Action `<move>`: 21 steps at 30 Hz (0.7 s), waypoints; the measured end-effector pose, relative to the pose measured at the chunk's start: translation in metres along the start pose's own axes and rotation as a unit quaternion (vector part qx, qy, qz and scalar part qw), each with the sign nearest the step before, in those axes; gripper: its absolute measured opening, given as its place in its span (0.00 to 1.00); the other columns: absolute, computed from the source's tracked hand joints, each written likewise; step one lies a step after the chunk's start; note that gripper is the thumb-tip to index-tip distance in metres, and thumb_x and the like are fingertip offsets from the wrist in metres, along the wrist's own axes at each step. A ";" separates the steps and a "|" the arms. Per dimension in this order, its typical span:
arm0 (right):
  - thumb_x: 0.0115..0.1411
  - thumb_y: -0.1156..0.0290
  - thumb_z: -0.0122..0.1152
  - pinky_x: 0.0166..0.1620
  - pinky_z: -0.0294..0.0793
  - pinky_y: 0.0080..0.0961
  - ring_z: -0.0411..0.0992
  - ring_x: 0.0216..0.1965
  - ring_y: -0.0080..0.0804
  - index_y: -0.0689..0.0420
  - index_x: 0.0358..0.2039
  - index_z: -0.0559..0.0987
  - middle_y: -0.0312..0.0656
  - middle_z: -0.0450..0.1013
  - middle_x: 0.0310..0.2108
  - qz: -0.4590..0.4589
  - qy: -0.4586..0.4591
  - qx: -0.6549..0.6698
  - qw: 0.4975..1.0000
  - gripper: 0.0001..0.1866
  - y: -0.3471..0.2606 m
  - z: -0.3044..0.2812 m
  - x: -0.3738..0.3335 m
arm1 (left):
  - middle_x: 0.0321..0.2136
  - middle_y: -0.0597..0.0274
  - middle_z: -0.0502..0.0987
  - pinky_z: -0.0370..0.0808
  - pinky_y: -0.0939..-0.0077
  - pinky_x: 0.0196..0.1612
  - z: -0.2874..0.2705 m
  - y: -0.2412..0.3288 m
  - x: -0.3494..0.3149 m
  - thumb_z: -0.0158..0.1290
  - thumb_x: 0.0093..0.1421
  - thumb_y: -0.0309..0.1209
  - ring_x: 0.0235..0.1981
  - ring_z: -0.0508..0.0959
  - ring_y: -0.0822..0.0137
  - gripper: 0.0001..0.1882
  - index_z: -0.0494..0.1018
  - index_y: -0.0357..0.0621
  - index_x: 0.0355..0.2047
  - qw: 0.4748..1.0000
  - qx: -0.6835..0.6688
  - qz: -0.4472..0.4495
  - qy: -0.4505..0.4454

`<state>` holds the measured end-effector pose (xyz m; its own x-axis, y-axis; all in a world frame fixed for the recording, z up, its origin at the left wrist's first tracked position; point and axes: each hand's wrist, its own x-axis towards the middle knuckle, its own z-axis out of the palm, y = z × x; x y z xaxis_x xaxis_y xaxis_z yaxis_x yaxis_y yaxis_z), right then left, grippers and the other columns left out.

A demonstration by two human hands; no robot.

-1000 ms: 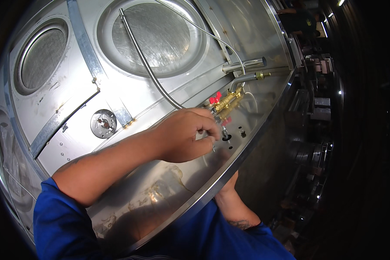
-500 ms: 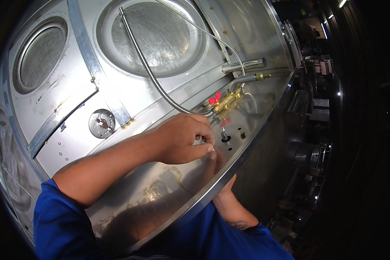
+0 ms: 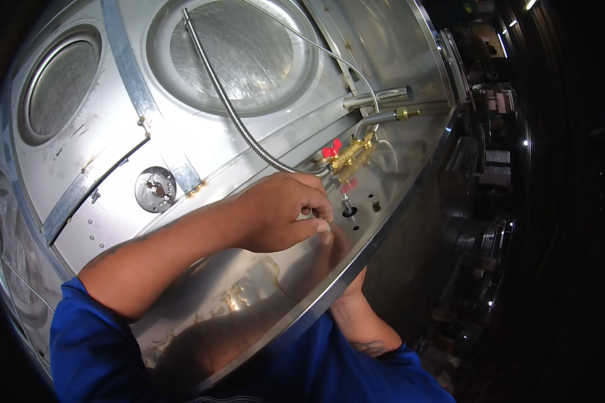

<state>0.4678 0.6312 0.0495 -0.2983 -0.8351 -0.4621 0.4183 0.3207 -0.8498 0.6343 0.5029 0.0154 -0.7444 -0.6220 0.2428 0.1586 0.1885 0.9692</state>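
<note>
Fingers: the fingers (image 3: 314, 213) of the left hand (image 3: 282, 211) were curled shut, thumb and fingertips pinched together on something too small to make out, right at the shiny stainless-steel sheet panel (image 3: 249, 295).
Right hand: the right hand (image 3: 346, 282) reached up from below the panel's rolled edge, directly beneath the left fingertips; its fingers were hidden behind the metal, so I could not tell whether they were open or closed.
Thing worked on: a small dark threaded stud in a hole (image 3: 347, 205) stood just beyond the fingertips, with a second small bolt (image 3: 375, 203) a little farther the same way.
Beyond the fingertips: a brass valve with a red handle (image 3: 346, 153) sat near, joined to a corrugated silver flexible hose (image 3: 238, 114) that ran away over the knuckles.
Recesses: two round, pressed openings with brushed metal inside (image 3: 232, 50) (image 3: 60, 84) lay well beyond the knuckles; nothing loose was visible in them. A flat round steel fitting (image 3: 156, 189) sat beside the wrist.
Risk: the pinched piece looked tiny, so a loosened grip could probably drop it off the sloping panel, out of the hidden hand's reach.
Risk: working blind underneath, the lower hand might catch on the sheet edge.
</note>
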 end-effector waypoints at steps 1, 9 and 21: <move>0.67 0.68 0.58 0.33 0.70 0.17 0.71 0.31 0.19 0.69 0.48 0.78 0.36 0.74 0.31 0.005 0.006 -0.003 1.000 0.16 -0.001 0.001 -0.001 | 0.38 0.55 0.79 0.76 0.66 0.45 0.001 0.000 0.000 0.58 0.60 0.29 0.40 0.80 0.56 0.09 0.80 0.38 0.39 1.000 0.003 0.000 -0.003; 0.68 0.61 0.55 0.35 0.74 0.19 0.75 0.33 0.23 0.65 0.49 0.77 0.40 0.76 0.35 -0.060 -0.004 -0.294 0.954 0.19 0.010 -0.008 0.003 | 0.37 0.58 0.79 0.76 0.71 0.42 0.001 -0.001 -0.001 0.59 0.59 0.29 0.37 0.80 0.63 0.09 0.81 0.39 0.39 1.000 -0.020 -0.021 -0.002; 0.69 0.63 0.52 0.41 0.80 0.31 0.78 0.36 0.33 0.65 0.48 0.74 0.42 0.77 0.37 -0.123 0.062 -0.266 0.954 0.17 -0.015 -0.047 0.046 | 0.29 0.62 0.80 0.74 0.78 0.35 0.009 -0.022 0.048 0.61 0.59 0.33 0.30 0.76 0.75 0.11 0.83 0.38 0.37 0.993 -0.068 -0.098 0.006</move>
<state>0.4079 0.6087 0.0287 -0.4449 -0.8656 -0.2299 -0.1616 0.3301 -0.9300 0.5889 0.4755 0.0053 -0.7622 -0.6454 0.0489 0.0985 -0.0410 0.9943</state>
